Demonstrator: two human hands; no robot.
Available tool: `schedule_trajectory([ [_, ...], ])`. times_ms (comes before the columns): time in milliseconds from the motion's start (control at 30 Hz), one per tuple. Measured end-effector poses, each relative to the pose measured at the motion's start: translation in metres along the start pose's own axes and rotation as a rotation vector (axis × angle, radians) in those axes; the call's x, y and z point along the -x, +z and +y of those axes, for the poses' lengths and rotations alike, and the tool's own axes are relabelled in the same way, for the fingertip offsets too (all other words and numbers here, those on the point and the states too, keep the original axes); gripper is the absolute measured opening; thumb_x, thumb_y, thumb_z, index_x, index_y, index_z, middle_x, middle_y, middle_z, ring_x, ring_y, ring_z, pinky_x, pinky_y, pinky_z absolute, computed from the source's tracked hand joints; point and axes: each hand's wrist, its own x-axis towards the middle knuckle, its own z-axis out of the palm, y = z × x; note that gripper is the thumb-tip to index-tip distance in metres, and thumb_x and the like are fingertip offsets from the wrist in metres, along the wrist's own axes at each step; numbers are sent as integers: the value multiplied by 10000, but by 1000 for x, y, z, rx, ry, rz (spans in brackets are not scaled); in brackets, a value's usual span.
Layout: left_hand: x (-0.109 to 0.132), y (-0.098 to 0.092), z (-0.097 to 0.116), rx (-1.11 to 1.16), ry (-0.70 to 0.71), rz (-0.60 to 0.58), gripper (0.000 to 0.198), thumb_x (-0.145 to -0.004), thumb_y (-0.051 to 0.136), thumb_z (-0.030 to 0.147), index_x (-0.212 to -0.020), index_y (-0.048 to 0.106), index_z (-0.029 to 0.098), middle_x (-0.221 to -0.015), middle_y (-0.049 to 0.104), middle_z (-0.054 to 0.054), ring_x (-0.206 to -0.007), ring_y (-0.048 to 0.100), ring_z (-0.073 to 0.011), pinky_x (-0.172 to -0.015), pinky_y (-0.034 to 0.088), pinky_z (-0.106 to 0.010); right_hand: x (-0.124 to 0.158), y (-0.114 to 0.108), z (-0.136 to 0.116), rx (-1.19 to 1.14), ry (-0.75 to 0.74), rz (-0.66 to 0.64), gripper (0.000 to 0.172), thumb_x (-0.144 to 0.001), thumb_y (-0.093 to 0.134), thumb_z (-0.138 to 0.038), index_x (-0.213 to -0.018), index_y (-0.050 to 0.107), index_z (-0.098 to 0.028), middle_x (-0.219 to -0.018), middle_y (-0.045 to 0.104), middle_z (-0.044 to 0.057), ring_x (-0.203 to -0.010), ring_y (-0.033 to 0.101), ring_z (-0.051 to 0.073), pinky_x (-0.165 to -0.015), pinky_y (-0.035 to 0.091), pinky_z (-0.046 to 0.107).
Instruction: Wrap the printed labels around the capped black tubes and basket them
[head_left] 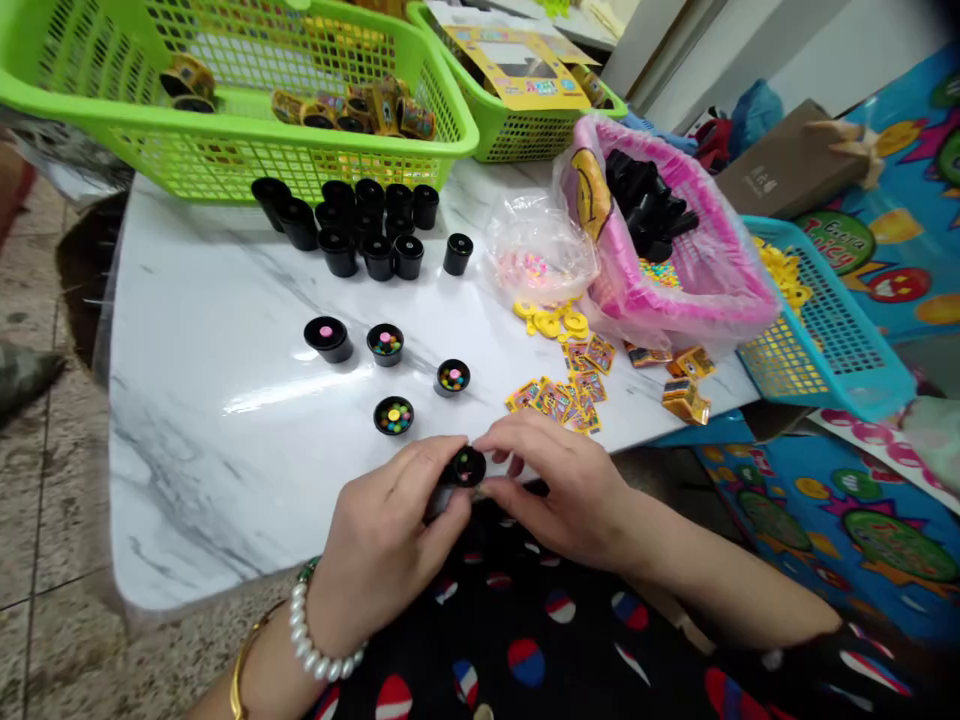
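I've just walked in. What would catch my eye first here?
Two bright green plastic baskets stand at the far edge of the white marble-patterned table, with a pink basket to their right. Nearest you, the left hand and right hand hold a small black canister showing colourful pieces inside.

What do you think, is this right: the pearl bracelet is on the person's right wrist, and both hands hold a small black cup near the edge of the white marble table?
Not quite: the pearl bracelet is on the left wrist, not the right, as the head view shows. The rest stands: the left hand and right hand hold a small black cup near the edge of the white marble table.
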Motion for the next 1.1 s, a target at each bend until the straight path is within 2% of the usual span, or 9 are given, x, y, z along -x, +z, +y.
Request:
schedule_trajectory([
  [100, -3, -2, 2, 9, 24, 5, 339, -873, 617, 111, -1210, 603, 135, -1083, 687, -90, -959, 667, -158, -829, 550, -238, -1, 2, -4, -428, 285, -4, 276, -916, 598, -219, -1186, 616, -161, -1094, 698, 92, -980, 698, 165, -898, 568, 310],
  [200, -3, -2, 5, -71, 27, 42, 356, -885, 617, 136, -1240, 601, 137, -1045, 639, -85, -875, 655, -149, -722, 552, -219, 1, 10, -6, -892, 569, -34, 334, -942, 560, -271, -1262, 614, -191, -1220, 686, 82, -1130, 659, 161, -1008, 524, 331],
  [300, -3, -1, 8, -215, 40, 6, 408, -906, 607, 162, -1312, 571, 137, -1052, 591, -94, -802, 626, -152, -653, 541, -240, 0, 16, -4, -1161, 726, -46, 368, -882, 648, -333, -1225, 673, -201, -1182, 715, 66, -1064, 687, 156, -1020, 515, 342],
  [433, -6, -2, 14, -319, 69, -64, 447, -935, 563, 148, -1380, 526, 129, -1114, 552, -122, -833, 598, -166, -671, 537, -262, -4, 14, 1, -1249, 729, -47, 360, -819, 722, -384, -1121, 747, -191, -1039, 758, 58, -933, 718, 151, -993, 526, 346],
  [667, -7, -4, 15, -300, 75, -114, 448, -952, 558, 167, -1392, 509, 97, -1094, 530, -116, -902, 581, -171, -727, 534, -242, -8, 8, 7, -1237, 739, -117, 324, -842, 697, -324, -1133, 749, -190, -988, 761, 26, -834, 705, 90, -906, 541, 242],
  [767, -5, -6, 14, -281, 58, -51, 466, -917, 615, 129, -1375, 530, 118, -1091, 542, -99, -930, 584, -162, -791, 531, -237, -10, 10, 8, -1238, 779, -79, 325, -831, 702, -289, -1134, 746, -181, -990, 760, 29, -836, 703, 91, -894, 553, 249],
  [867, -6, -10, 15, -294, 55, -14, 453, -893, 640, 91, -1338, 567, 134, -1092, 552, -87, -926, 590, -149, -825, 527, -232, -12, 9, 6, -1242, 746, -82, 301, -856, 662, -228, -1145, 742, -205, -997, 766, 19, -837, 704, 88, -892, 556, 253],
  [1000, -15, -15, 20, -311, 52, -5, 435, -883, 641, 70, -1308, 595, 154, -1099, 570, -82, -919, 601, -145, -816, 531, -228, -10, 3, 2, -1282, 722, -22, 311, -871, 620, -152, -1151, 737, -220, -1042, 774, 17, -868, 721, 100, -950, 554, 297],
  [1100, -21, -16, 21, -304, 39, -54, 443, -892, 636, 94, -1325, 585, 167, -1109, 588, -84, -921, 607, -150, -797, 538, -230, -6, 1, 3, -1301, 716, -5, 327, -889, 595, -137, -1184, 719, -204, -1113, 762, 34, -958, 729, 136, -982, 550, 327],
])
